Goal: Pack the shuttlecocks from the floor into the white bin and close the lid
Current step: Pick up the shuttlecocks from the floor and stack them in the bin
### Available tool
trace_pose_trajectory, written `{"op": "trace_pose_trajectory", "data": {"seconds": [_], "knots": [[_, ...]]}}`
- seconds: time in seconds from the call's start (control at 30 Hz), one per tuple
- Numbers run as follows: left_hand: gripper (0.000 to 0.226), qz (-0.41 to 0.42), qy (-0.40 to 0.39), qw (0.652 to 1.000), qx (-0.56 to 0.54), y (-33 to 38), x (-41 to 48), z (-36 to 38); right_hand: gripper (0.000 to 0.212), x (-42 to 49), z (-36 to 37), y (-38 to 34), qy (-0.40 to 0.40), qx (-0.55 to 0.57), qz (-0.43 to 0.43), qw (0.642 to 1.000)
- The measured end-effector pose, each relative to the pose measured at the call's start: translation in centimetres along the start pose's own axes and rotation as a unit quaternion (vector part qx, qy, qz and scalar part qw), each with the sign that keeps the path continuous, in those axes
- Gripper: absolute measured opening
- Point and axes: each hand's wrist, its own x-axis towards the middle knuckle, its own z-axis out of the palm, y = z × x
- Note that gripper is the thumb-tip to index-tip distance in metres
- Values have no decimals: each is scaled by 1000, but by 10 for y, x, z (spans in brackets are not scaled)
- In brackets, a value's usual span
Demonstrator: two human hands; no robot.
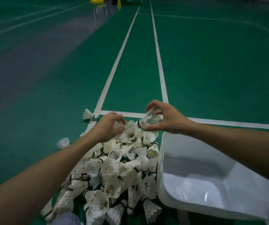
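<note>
Here, right hand pinches shuttlecock, cork pointing lower-left.

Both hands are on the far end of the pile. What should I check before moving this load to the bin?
1. Right hand grip on a shuttlecock: ok, fingers and thumb curl round it.
2. Left hand grip on a second shuttlecock: ok, fingers curled on its feathers.
3. White bin open beside the pile: ok.
4. Room in the bin: ok, the visible inside is bare.
5. Lid at hand: cannot tell, none in view.
6. Floor cleared: not ok, the pile is large and a stray shuttlecock lies apart, left.
</note>
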Motion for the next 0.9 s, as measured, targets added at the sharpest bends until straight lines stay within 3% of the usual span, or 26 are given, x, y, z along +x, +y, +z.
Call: {"op": "trace_pose_trajectory", "data": {"seconds": [0.2,0.43,0.53,0.67,0.9], "knots": [[10,86,-51,995,20,77,6,-22,58,-49,-58,19,68,-71,-5,995],[11,186,-156,969,34,137,3,7,57,-91,-60,83,131,-19,35,991],[11,190,-154,970,-5,144,5,38,56,-99,-49,108,134,2,56,989],[13,195,-207,959,-5,138,9,72,54,-102,-36,137,138,11,71,988],[18,152,-213,964,-40,110,7,86,48,-92,-8,190,119,10,97,988]]}}
